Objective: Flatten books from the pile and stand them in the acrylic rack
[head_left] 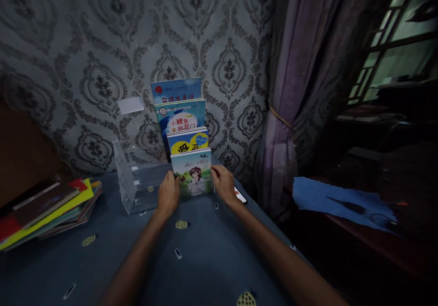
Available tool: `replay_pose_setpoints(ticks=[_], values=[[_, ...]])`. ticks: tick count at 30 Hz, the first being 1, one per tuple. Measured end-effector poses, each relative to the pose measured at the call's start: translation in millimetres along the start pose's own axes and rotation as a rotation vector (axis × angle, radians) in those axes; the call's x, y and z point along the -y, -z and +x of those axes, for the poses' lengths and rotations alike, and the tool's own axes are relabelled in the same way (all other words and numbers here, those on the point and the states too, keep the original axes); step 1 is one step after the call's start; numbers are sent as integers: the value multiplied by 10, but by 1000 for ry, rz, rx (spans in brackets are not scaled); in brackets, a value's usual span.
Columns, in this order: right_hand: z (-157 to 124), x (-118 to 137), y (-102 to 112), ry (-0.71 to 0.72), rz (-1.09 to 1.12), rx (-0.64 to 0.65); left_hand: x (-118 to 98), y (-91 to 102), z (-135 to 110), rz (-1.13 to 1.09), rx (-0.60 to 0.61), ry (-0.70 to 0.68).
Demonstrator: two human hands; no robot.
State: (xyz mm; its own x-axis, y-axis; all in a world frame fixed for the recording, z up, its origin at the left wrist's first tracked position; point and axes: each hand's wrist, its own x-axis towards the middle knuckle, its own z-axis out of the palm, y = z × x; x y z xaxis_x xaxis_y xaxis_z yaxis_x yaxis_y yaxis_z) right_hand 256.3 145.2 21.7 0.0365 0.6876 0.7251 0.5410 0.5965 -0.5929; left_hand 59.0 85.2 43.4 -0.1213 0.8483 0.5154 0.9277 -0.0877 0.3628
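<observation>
My left hand (169, 192) is closed on the left edge of a green-and-white book (191, 174) with a cartoon figure on its cover. On the book's opposite edge my right hand (224, 185) grips with thumb and fingers. The book stands upright, lowest and frontmost in a stepped row. Behind it rise a yellow-and-blue book (176, 144), a blue book (163, 116) with a white oval, and a taller blue book (176, 86) at the back. A clear plastic stepped rack (127, 178) extends left of the row; the books hide its right part.
A loose pile of books (51, 210) lies at the table's left. A phone (240, 195) rests beside my right hand. On a dark surface to the right lie a blue cloth (318, 192) and scissors (354, 206). The patterned wall (232, 69) and a tied curtain (284, 96) stand behind.
</observation>
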Motion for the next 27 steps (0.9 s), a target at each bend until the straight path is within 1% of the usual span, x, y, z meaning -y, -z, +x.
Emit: replay_pose_setpoints(ticks=[6, 13, 24, 27], values=[[-12, 11, 19, -14, 20, 0, 13, 2, -8, -1, 18, -7], [-35, -25, 12, -82, 59, -19, 32, 58, -83, 0, 27, -24], [-98, 11, 14, -131, 62, -31, 38, 88, -144, -48, 5, -51], [-172, -17, 26, -170, 24, -61, -11, 125, -220, -49, -23, -45]])
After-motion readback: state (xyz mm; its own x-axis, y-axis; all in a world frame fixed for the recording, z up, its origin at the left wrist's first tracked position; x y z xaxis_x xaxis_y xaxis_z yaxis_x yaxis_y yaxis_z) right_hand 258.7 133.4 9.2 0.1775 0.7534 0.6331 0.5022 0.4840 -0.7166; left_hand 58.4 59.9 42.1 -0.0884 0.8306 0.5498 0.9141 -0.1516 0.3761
